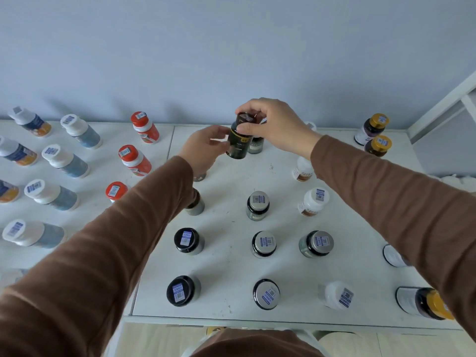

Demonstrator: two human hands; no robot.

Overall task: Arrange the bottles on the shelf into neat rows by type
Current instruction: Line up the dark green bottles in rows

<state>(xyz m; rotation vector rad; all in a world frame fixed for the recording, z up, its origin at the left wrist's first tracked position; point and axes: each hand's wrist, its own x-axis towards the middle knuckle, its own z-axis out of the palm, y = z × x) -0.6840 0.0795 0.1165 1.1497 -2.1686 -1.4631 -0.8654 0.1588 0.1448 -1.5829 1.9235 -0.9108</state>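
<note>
A dark brown bottle (239,140) with a gold band hangs above the back middle of the white shelf (231,274). My right hand (273,122) grips its cap from above. My left hand (206,148) holds its lower side with curled fingers. A grey-green bottle (256,145) stands just behind it, partly hidden. Black-capped and silver-capped grey bottles (258,204) stand in loose rows in the middle. White bottles (313,202) stand to their right.
On the left stand rows of white-capped blue bottles (64,161), red-capped orange bottles (134,161) and blue-orange ones (18,153). Gold-capped purple bottles (373,128) stand at the back right, another (425,302) at the front right. A blue wall is behind, a white frame (443,104) on the right.
</note>
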